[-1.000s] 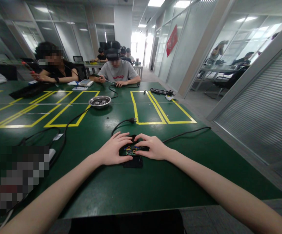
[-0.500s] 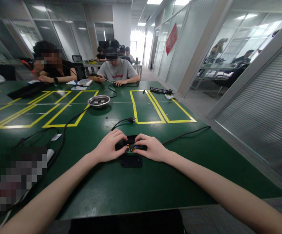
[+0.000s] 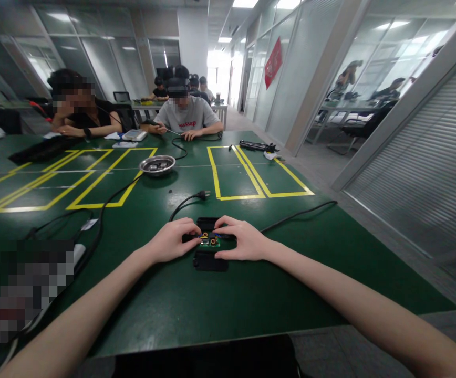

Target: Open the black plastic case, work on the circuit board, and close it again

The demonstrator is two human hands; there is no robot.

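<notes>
A small green circuit board (image 3: pixel 211 242) with copper-coloured coils and blue and yellow wires lies between my hands. My left hand (image 3: pixel 175 240) pinches its left end, thumb and forefinger together where a black cable joins it. Curved around the right end is my right hand (image 3: pixel 244 239), its thumb and forefinger apart, with the forefinger by the board's upper edge and the thumb over the lower case half. One black plastic case half (image 3: pixel 208 223) sits beyond the board. The other black case half (image 3: pixel 211 261) lies on the near side, partly under my right thumb.
A plug (image 3: pixel 203 195) on a black cord lies just beyond my hands. Farther off on the green table (image 3: pixel 220 299) stand a metal bowl (image 3: pixel 157 166) with metal parts and a folded black tripod (image 3: pixel 257 146). Yellow tape marks rectangles. Co-workers sit across; another cord runs right.
My left hand has drawn back leftward to the board's end, uncovering more of the board and the far case half. My right thumb has come away from the board. The plug has shifted slightly left.
</notes>
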